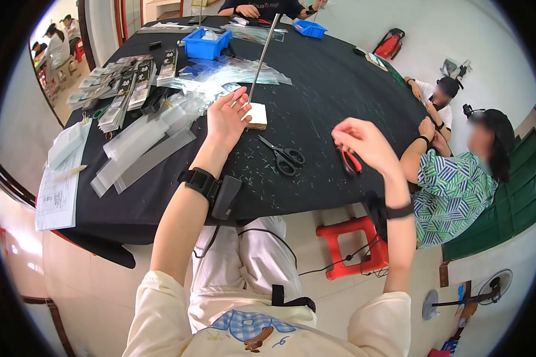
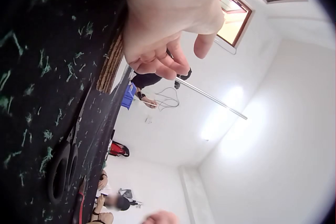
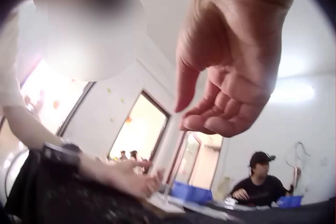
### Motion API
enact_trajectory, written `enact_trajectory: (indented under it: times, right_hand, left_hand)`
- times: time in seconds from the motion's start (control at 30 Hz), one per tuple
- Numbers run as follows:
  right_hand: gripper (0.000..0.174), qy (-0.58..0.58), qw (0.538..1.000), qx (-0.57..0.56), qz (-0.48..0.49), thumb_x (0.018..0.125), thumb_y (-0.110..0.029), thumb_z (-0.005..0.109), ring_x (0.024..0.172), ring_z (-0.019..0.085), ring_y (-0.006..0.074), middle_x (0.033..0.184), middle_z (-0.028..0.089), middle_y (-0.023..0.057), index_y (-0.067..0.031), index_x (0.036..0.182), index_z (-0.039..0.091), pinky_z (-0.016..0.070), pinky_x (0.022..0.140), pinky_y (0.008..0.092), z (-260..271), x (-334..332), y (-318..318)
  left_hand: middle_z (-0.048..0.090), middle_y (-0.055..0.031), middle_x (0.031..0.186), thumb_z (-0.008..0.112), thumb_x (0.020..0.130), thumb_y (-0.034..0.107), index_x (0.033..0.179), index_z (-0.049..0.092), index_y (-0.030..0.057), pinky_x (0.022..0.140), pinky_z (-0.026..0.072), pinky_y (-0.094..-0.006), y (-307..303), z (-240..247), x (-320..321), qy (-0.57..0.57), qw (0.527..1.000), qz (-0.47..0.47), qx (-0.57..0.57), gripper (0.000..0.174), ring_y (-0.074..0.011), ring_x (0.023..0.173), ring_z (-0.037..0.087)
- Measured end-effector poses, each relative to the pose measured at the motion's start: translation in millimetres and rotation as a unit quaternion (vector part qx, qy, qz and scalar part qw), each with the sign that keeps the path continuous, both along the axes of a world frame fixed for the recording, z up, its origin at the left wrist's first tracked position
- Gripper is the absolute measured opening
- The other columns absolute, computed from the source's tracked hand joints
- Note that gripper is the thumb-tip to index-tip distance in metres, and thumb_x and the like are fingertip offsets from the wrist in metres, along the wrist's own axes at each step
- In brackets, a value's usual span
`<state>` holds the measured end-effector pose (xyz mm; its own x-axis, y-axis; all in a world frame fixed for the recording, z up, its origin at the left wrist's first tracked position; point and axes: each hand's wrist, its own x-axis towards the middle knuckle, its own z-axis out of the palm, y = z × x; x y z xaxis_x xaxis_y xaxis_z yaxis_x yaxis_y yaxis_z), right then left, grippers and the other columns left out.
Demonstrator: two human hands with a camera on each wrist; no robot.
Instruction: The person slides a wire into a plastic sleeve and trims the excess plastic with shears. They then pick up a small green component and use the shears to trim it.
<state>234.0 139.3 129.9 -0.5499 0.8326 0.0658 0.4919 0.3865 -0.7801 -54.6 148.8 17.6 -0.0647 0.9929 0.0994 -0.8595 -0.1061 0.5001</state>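
Left grip (image 1: 225, 122) loosely apart beside the metal rod (image 1: 263, 59), perhaps touching; right grip (image 1: 368, 146) apart.

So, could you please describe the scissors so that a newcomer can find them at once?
On the big table with the black cloth, look between the wearer's left hand and right hand. The scissors lie there, on the wearer's side of the pale block. Their handles form two black loops, while the neighbouring pliers have red handles.
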Motion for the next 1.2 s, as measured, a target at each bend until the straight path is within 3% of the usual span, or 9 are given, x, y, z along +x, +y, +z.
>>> enact_trajectory:
  times: [0.03, 0.1, 0.17, 0.4, 0.47, 0.9, 1.2]
  right_hand:
    - [0.016, -0.056, 0.997, -0.021, -0.052, 0.086, -0.012, 0.058, 0.066, 0.055, 0.0074, 0.076, 0.059, 0.0028, 0.0025, 0.092, 0.059, 0.0448, 0.06, 0.0207, -9, -1, 18]
    - [0.015, -0.047, 0.995, -0.02, -0.088, 0.083, -0.012, 0.059, 0.062, 0.055, 0.0082, 0.072, 0.06, 0.0029, 0.002, 0.088, 0.061, 0.0441, 0.055, 0.0215, -37, 0, 50]
    - [0.014, -0.157, 0.979, -0.01, -0.128, 0.079, -0.011, 0.062, 0.057, 0.054, 0.0096, 0.068, 0.061, 0.0047, 0.0023, 0.082, 0.063, 0.0432, 0.049, 0.0238, -56, 1, 74]
    - [0.014, -0.247, 0.956, -0.029, -0.157, 0.072, -0.01, 0.066, 0.052, 0.053, 0.0115, 0.063, 0.06, 0.0065, 0.0033, 0.076, 0.067, 0.0415, 0.044, 0.0266, -70, -16, 101]
    - [0.015, -0.264, 0.948, -0.018, -0.175, 0.067, -0.011, 0.069, 0.046, 0.054, 0.0143, 0.058, 0.06, 0.0088, 0.0035, 0.066, 0.064, 0.0426, 0.044, 0.0282, -72, -19, 104]
    - [0.017, -0.233, 0.956, -0.071, -0.165, 0.065, -0.012, 0.067, 0.046, 0.053, 0.013, 0.057, 0.06, 0.0081, 0.0035, 0.061, 0.061, 0.0407, 0.043, 0.0266, -78, -23, 121]
    - [0.018, -0.189, 0.97, -0.076, -0.131, 0.07, -0.013, 0.063, 0.047, 0.052, 0.0121, 0.059, 0.06, 0.0073, 0.0046, 0.07, 0.066, 0.0409, 0.044, 0.0261, -79, -19, 107]
  left_hand:
    - [0.054, -0.0021, 0.094, 0.046, 0.087, 0.024, 0.115, 0.05, 0.0029, 0.075, 0.0384, -0.0305, 0, 0, 0, -0.001, 1.0, 0.0, 0.002, 0.036, -0.0158, 0.084, 0.05]
    - [0.054, -0.0022, 0.094, 0.046, 0.087, 0.024, 0.116, 0.05, 0.0029, 0.075, 0.0384, -0.0305, 0, 2, 0, -0.001, 1.0, -0.002, 0.005, 0.036, -0.0158, 0.084, 0.05]
    - [0.054, -0.0023, 0.094, 0.046, 0.087, 0.024, 0.116, 0.05, 0.003, 0.075, 0.0384, -0.0304, -1, 2, 1, -0.003, 1.0, 0.003, 0.001, 0.036, -0.0158, 0.085, 0.05]
    - [0.054, -0.0018, 0.094, 0.047, 0.087, 0.025, 0.117, 0.05, 0.003, 0.075, 0.0383, -0.0303, 1, 0, 1, -0.005, 1.0, 0.0, 0.002, 0.037, -0.0158, 0.085, 0.05]
    - [0.054, -0.0016, 0.094, 0.047, 0.087, 0.024, 0.116, 0.05, 0.0029, 0.075, 0.0383, -0.0303, 0, 1, 1, 0.005, 1.0, 0.001, 0.008, 0.037, -0.0158, 0.085, 0.05]
    - [0.054, -0.0023, 0.093, 0.048, 0.086, 0.024, 0.115, 0.051, 0.0023, 0.075, 0.0389, -0.0306, 1, 2, 1, 0.003, 1.0, 0.0, 0.008, 0.036, -0.0166, 0.085, 0.05]
    - [0.054, -0.0008, 0.092, 0.047, 0.087, 0.024, 0.113, 0.052, 0.003, 0.074, 0.0392, -0.0295, -2, 7, 6, 0.023, 1.0, -0.007, -0.009, 0.034, -0.0151, 0.084, 0.051]
